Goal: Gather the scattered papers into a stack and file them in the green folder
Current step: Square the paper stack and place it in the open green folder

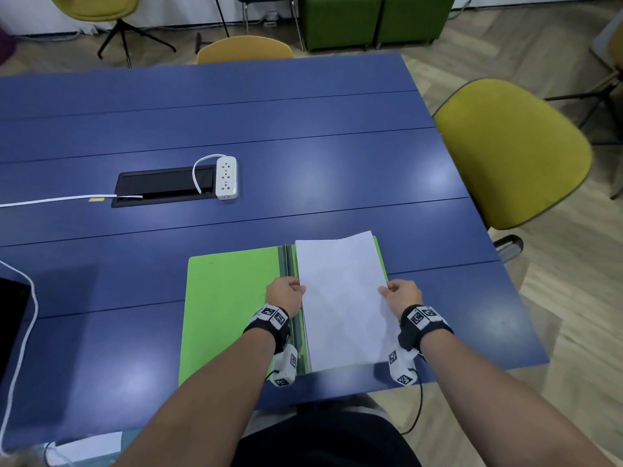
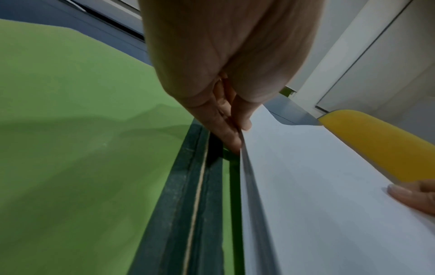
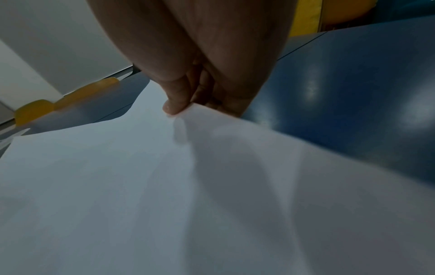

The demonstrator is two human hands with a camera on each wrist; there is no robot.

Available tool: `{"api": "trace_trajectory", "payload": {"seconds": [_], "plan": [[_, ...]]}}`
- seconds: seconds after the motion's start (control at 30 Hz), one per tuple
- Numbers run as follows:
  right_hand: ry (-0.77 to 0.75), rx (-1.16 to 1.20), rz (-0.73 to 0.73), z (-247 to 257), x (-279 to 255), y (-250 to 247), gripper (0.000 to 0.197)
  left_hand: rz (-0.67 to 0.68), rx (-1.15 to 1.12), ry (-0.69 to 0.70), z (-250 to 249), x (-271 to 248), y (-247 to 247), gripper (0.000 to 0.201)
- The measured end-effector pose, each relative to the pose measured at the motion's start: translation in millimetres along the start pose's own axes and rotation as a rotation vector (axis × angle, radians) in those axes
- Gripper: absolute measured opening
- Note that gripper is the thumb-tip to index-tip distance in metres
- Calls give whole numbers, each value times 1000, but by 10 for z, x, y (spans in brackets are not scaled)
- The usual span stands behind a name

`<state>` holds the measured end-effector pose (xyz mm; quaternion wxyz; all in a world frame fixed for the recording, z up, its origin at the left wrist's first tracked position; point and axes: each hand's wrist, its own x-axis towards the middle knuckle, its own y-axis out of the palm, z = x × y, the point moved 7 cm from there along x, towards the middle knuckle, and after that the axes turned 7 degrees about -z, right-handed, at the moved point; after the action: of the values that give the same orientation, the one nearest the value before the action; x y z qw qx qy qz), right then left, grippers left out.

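The green folder (image 1: 229, 305) lies open and flat near the desk's front edge, its dark spine in the middle. A stack of white papers (image 1: 344, 298) covers its right half, squared up.

- Before you, a blue table (image 1: 303, 136), its top divided by lengthwise seams.
- In its middle left, a black cable hatch (image 1: 161, 187) set into the top.
- At the hatch's right end, a white power strip (image 1: 226, 177), its white cord (image 1: 199, 170) looping into the hatch.
- A second white cable (image 1: 50, 199) running from the hatch to the table's left edge.
- At your far left, a dark device (image 1: 10, 318), cut off by the frame, and a white cord (image 1: 23, 332) curving past it.
- To your right, a mustard-yellow chair (image 1: 512, 153) beside the table; another yellow chair back (image 1: 244, 48) at the far side.
- Beyond, two green cube seats (image 1: 374, 18) on a wood-pattern floor (image 1: 573, 332).
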<state>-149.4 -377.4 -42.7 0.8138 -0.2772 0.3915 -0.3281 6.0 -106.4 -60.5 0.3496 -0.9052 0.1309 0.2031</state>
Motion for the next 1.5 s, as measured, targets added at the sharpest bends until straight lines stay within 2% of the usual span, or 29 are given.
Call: {"api": "trace_trajectory", "payload": {"seconds": [0.2, 0.93, 1.17, 1.5], "plan": [[-13, 4, -7, -22, 3, 31, 26, -49, 77, 56, -47, -40, -46, 25], [-51, -115, -1, -77, 73, 65, 29, -21, 155, 85, -135, -99, -47, 22], [-75, -93, -32, -54, 58, 29, 21, -34, 150, 99, -145, -103, -45, 19], [-65, -95, -23, -11, 15, -26, 20, -91, 175, 75, -165, -119, -86, 28]]}}
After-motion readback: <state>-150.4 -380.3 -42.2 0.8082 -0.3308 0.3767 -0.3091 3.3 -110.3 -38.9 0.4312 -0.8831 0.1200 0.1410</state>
